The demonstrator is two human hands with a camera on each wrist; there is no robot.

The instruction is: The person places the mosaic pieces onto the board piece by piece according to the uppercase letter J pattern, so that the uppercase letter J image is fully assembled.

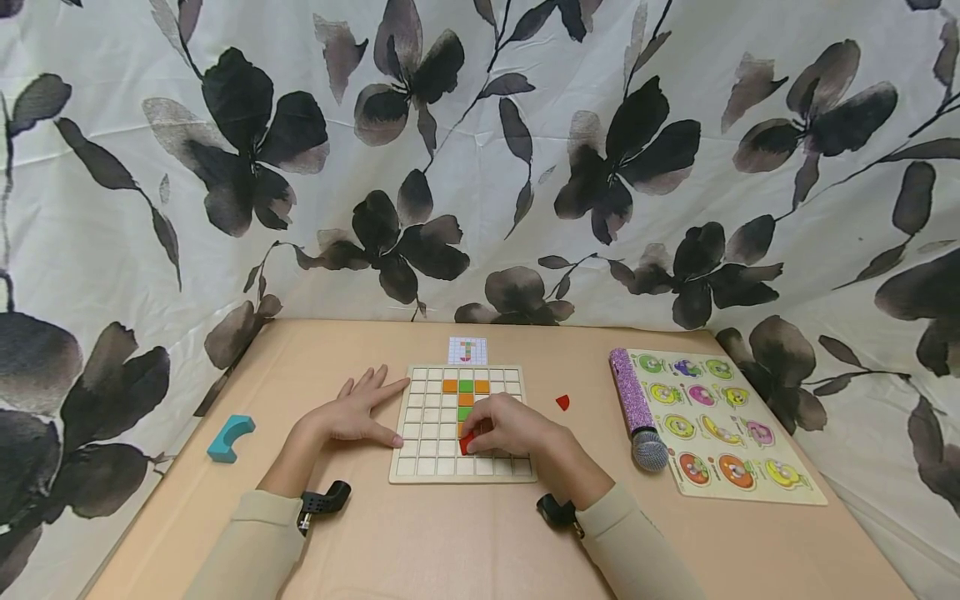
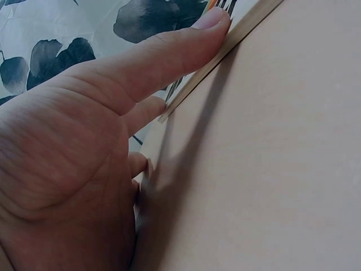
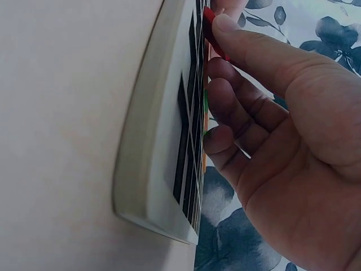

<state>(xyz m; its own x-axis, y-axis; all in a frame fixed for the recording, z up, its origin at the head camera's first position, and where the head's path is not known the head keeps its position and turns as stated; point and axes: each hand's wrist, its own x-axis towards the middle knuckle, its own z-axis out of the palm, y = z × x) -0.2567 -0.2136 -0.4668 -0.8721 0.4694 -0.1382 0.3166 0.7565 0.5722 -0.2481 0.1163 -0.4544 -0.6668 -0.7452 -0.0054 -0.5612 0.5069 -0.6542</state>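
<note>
In the head view a white grid board (image 1: 424,465) lies on the table, with orange and green tiles (image 1: 466,387) set in a T-like shape on its squares. My right hand (image 1: 504,427) is over the lower middle of the board, pinching a red tile (image 1: 466,444) between thumb and fingers. The right wrist view shows this red tile (image 3: 212,33) tilted at the thumb tip, close to the board's surface. With fingers spread, my left hand (image 1: 351,414) steadies the board's left side; its thumb (image 2: 211,28) touches the edge in the left wrist view.
A small card (image 1: 468,351) with a coloured grid pattern lies behind the board. Right of the board are a loose red piece (image 1: 562,402), a glittery purple microphone (image 1: 633,400) and a fruit-picture board (image 1: 738,492). A teal arch block (image 1: 227,437) sits at the left.
</note>
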